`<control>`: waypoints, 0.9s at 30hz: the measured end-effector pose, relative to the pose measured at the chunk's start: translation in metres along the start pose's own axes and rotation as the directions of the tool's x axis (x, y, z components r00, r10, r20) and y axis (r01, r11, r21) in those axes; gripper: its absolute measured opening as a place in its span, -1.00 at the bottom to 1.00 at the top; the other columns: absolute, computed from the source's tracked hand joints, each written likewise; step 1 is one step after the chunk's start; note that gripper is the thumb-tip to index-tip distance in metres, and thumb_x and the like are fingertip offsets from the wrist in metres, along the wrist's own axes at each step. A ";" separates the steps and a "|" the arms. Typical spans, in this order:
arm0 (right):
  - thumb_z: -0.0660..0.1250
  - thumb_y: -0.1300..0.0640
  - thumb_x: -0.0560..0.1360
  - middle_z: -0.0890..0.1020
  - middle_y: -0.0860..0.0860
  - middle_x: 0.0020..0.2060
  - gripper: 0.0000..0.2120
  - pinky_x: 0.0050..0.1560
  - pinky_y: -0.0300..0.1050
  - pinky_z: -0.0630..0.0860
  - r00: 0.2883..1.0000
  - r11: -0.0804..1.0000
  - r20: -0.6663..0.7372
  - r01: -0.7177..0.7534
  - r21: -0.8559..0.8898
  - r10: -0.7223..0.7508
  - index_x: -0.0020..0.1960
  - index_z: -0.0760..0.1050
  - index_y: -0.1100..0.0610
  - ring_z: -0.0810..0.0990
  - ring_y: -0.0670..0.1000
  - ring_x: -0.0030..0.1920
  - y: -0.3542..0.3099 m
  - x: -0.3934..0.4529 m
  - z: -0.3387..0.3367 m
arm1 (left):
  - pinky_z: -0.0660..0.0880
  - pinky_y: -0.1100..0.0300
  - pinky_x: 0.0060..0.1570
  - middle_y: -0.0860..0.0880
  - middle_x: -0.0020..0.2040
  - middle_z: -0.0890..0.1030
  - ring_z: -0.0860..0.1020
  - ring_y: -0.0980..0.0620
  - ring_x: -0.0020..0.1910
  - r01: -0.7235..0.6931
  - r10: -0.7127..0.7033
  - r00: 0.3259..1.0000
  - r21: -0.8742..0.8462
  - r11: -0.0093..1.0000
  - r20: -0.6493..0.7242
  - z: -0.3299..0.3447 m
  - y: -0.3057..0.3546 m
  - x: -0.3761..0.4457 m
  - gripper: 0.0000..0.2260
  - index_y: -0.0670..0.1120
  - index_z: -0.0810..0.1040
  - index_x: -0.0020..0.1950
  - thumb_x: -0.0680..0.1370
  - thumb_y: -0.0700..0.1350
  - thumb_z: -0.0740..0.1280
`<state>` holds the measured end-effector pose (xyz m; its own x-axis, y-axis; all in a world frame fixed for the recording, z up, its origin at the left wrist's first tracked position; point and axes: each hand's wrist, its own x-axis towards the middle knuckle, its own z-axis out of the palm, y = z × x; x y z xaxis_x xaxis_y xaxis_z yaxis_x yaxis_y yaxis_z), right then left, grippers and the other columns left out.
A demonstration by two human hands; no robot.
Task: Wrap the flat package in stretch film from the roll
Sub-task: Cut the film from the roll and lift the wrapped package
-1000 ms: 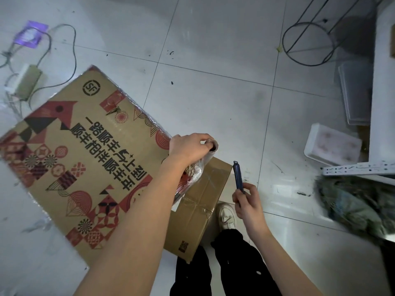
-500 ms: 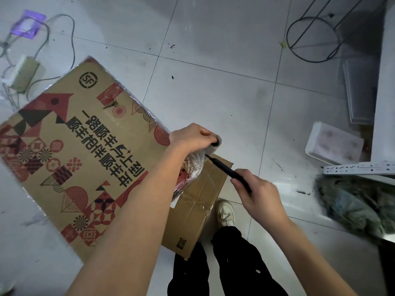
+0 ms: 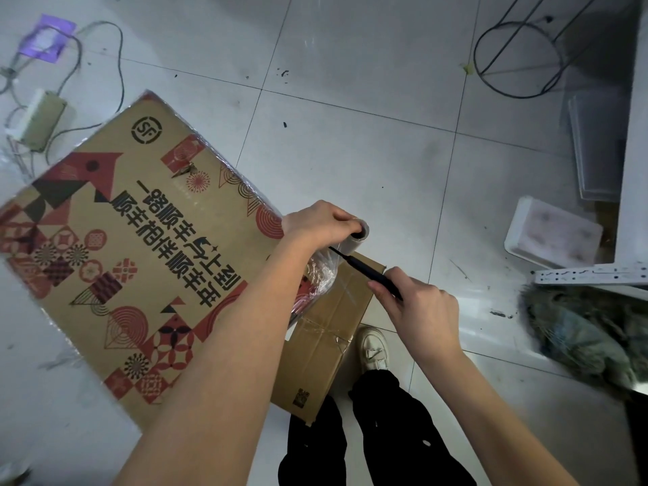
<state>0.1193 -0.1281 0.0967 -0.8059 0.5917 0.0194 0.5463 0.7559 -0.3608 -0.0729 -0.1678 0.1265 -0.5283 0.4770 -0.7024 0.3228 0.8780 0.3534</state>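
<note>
Lying tilted across the white tiled floor (image 3: 350,152), the flat package (image 3: 140,257), printed cardboard with red patterns, rests partly on a plain brown box (image 3: 326,345). At its right edge the left hand (image 3: 315,222) has its grip curled round the stretch film roll (image 3: 359,231), crinkled film (image 3: 322,271) trailing down to the package. Just beside it, the right hand (image 3: 420,310) has its grip clenched on a black cutter (image 3: 364,271), whose tip touches the film below the roll.

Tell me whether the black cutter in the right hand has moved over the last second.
Yes. The black cutter has swung from upright beside the small brown box to pointing up-left, its tip at the film under the roll.
</note>
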 end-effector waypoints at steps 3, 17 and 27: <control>0.10 -0.20 0.50 0.38 -0.02 -0.62 -0.59 -0.57 -0.28 0.18 1.000 0.998 -0.001 -0.001 -0.055 0.001 -0.27 0.41 0.10 0.32 0.11 -0.67 -0.004 0.002 0.001 | 0.26 0.24 -0.04 0.20 0.21 0.57 0.51 0.10 0.20 -0.015 0.015 1.000 0.007 1.000 -0.016 0.002 -0.003 0.003 -0.70 0.26 0.56 0.18 0.50 0.28 0.27; 0.11 -0.17 0.48 0.37 -0.03 -0.65 -0.60 -0.54 -0.33 0.12 0.996 0.985 0.007 0.085 -0.147 -0.085 -0.32 0.43 0.11 0.30 0.09 -0.70 -0.011 0.012 -0.002 | 0.32 0.25 -0.12 0.16 0.06 0.64 0.55 0.14 0.02 -0.010 0.007 0.998 -0.038 0.999 -0.065 0.005 -0.005 0.006 -0.71 0.24 0.60 0.13 0.46 0.28 0.34; 0.09 -0.17 0.49 0.36 -0.04 -0.62 -0.60 -0.48 -0.37 0.02 0.995 0.980 0.013 0.102 -0.170 -0.101 -0.30 0.43 0.10 0.25 0.07 -0.69 -0.007 0.005 -0.028 | 0.31 0.25 -0.14 0.18 0.12 0.62 0.56 0.12 0.07 -0.017 0.015 0.995 -0.025 1.000 -0.096 0.006 -0.005 0.007 -0.72 0.24 0.60 0.13 0.48 0.27 0.32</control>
<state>0.1176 -0.1228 0.1256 -0.8599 0.5086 0.0437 0.4922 0.8487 -0.1936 -0.0731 -0.1695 0.1159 -0.5965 0.4917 -0.6344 0.3123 0.8703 0.3809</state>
